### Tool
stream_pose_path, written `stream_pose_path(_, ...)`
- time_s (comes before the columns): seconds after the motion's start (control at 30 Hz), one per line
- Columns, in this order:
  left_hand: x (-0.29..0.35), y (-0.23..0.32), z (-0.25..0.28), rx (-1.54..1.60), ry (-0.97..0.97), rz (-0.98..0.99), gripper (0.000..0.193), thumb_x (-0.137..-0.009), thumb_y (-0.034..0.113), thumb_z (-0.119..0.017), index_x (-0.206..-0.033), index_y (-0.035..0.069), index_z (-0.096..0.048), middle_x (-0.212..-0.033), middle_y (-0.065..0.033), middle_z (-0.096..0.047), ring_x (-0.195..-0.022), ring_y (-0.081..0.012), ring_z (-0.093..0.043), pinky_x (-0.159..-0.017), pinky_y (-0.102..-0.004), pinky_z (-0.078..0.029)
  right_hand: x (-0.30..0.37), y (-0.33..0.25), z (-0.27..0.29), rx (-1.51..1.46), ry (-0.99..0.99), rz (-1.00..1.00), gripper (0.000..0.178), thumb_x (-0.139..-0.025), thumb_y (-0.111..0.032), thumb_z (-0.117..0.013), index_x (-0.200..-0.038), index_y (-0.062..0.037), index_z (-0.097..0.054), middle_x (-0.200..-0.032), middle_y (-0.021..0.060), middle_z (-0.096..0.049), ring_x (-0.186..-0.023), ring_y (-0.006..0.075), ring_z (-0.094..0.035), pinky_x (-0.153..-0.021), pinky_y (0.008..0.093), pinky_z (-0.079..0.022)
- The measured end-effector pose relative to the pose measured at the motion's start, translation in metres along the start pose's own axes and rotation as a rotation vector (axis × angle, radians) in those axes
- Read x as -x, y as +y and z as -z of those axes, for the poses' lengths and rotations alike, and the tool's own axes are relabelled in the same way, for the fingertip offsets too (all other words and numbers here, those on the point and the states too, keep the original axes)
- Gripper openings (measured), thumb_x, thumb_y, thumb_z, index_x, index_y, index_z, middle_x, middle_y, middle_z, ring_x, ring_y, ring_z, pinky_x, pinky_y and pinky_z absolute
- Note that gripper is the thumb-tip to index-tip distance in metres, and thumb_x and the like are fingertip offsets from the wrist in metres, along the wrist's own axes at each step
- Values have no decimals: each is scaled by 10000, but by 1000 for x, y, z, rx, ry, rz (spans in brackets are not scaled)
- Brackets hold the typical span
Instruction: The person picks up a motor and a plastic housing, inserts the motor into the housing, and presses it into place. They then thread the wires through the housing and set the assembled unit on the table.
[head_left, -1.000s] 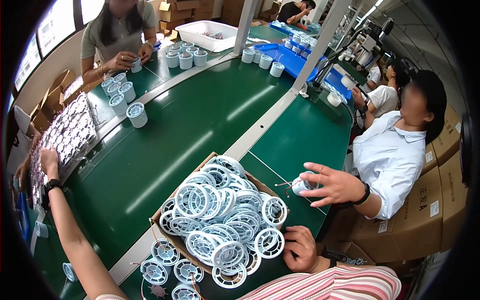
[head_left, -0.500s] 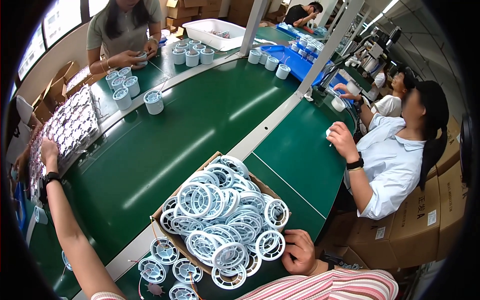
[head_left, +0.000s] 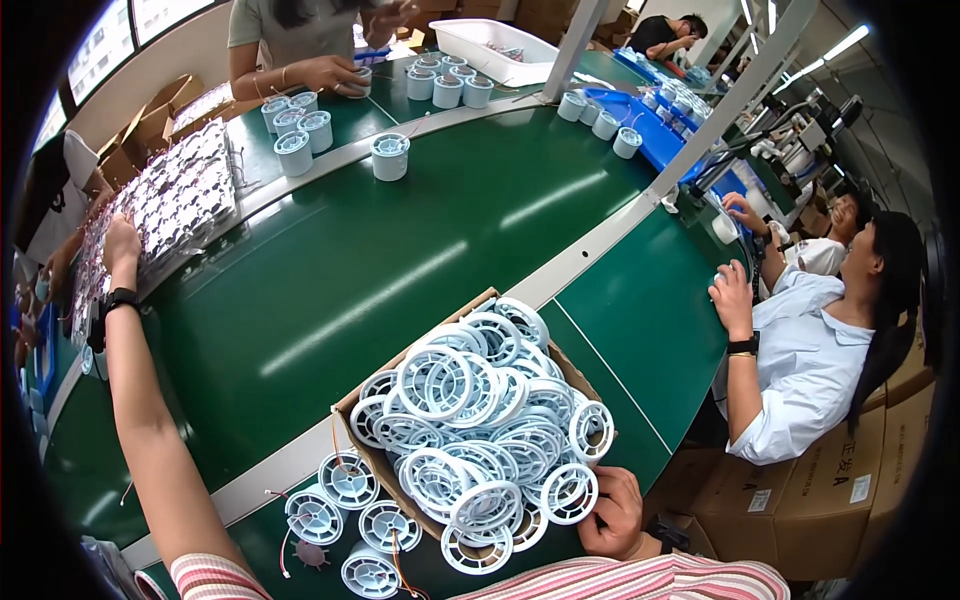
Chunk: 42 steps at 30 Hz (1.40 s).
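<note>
My left arm stretches far to the left, and my left hand (head_left: 122,240) is closed at the near edge of a tray of small metallic parts with thin wires (head_left: 175,195). Whatever its fingers grip is hidden. Curled beside the right corner of a cardboard box (head_left: 352,408), my right hand (head_left: 613,512) is close to a pale blue plastic ring (head_left: 569,494); its palm is hidden. Rings of this kind are heaped above the box's rim. Left of the box stand several pale blue round housings (head_left: 349,480) with wires, near a small dark toothed disc (head_left: 311,554).
A green conveyor belt (head_left: 330,260) crosses between me and a person opposite (head_left: 300,60), who handles a housing. One housing (head_left: 390,158) stands on the belt. At right, another person (head_left: 800,340) works by a blue tray (head_left: 660,140). Cardboard cartons (head_left: 800,480) stack behind.
The whole view has shifted, so the box and belt sit further right. The person opposite has raised one hand away from the housing. My hands stay about where they were.
</note>
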<state>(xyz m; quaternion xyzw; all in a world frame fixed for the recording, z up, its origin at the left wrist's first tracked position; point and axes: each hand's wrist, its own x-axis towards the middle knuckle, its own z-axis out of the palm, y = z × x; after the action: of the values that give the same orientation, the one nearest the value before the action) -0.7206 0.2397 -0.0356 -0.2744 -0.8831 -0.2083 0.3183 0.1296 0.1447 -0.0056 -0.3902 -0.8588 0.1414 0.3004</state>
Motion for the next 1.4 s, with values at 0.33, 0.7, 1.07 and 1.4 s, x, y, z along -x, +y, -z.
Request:
stream_pose_path(0.33, -18, -25, 26, -32, -211, 52, 455, -973, 486, -456, -1075, 143, -738, -1148, -206, -692, -1072, -431, -646, -866, -534, -504, -1, 0, -5, -93, -35, 60, 164, -637, -4, -673, -799, -18, -690, -941, 138, -673, -945, 382, -653, -877, 476, -515)
stream_pose_path(0.7, -25, 39, 89, 353, -169, 274, 559, -962, 568, -559, -974, 45, -756, -1012, -201, -731, -963, -376, -693, -842, -464, -518, 21, 4, 0, -19, 35, 40, 231, -818, 47, -611, -1040, 29, -675, -1128, 270, -626, -1051, 454, -591, -964, 505, -469)
stream_pose_path(1.07, -42, 76, 218, 1404, -215, 642, 420, -1006, 422, -609, -942, 12, -679, -684, -66, -654, -543, -216, -609, -493, -375, -507, 6, 0, -5, -83, 73, 52, 197, -794, 98, -542, -946, 37, -650, -1015, 199, -650, -1031, 422, -598, -930, 490, -469)
stream_pose_path(1.4, 59, 124, 397, 1625, -563, 385, 248, -1044, 308, -573, -967, 82, -643, -731, -21, -630, -549, -117, -584, -478, -294, -504, 10, 6, 0, -252, 85, 171, 205, -799, 113, -576, -954, 4, -653, -988, 151, -650, -1036, 405, -597, -952, 489, -470)
